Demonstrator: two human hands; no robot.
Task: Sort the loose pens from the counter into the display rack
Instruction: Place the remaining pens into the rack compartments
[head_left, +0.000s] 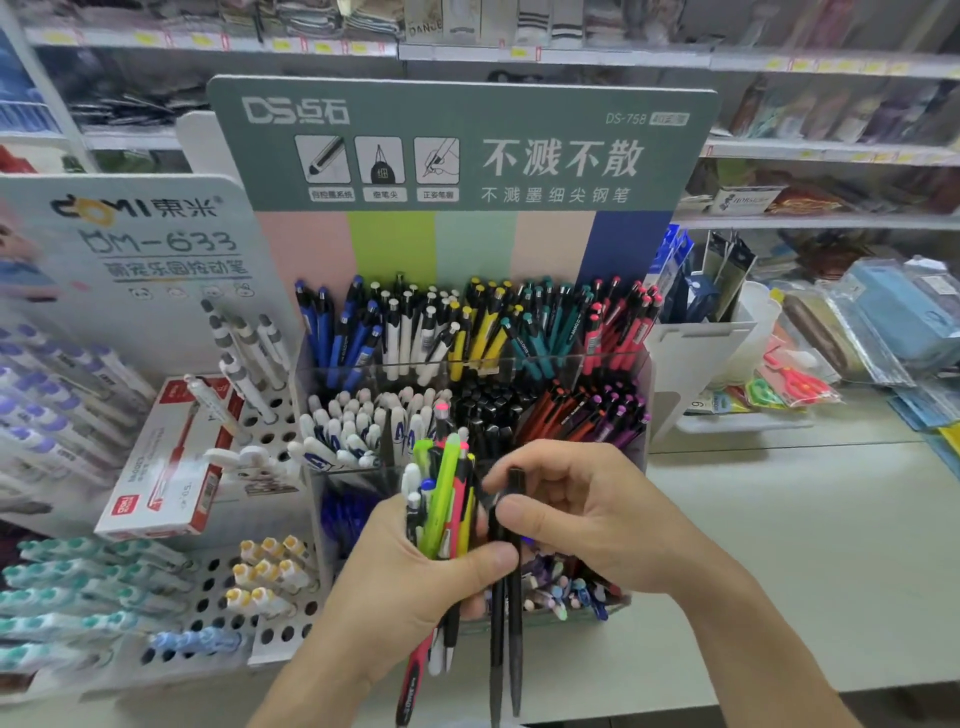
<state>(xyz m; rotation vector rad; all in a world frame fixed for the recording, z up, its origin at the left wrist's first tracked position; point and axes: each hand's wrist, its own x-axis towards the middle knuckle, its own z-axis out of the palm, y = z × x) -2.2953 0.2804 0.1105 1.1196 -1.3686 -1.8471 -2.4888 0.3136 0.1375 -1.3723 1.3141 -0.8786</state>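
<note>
From the head camera, the person's left hand (410, 577) is wrapped around a mixed bundle of loose pens (441, 499) — lime green, pink, white and yellow barrels standing upright in the fist, their lower ends poking out below the palm. The right hand (576, 514) reaches across beside it, its grip pinched on two slim black pens (505, 623) that hang straight down, close against the left thumb.

Both hands hover in front of the clear acrylic tiered display rack (613, 364), which stands on the pale table (805, 545). Its back row holds blue, white, yellow, teal and red pens sorted by colour; the middle row holds white-capped, black, and orange-and-purple ones; the front row, partly hidden by the hands, shows blue pens and small mixed pieces.

A grey-green header card with Chinese lettering (462, 145) rises behind the rack. To the left a red-and-white pen box (171, 467) leans on a white perforated stand (270, 613).
</note>
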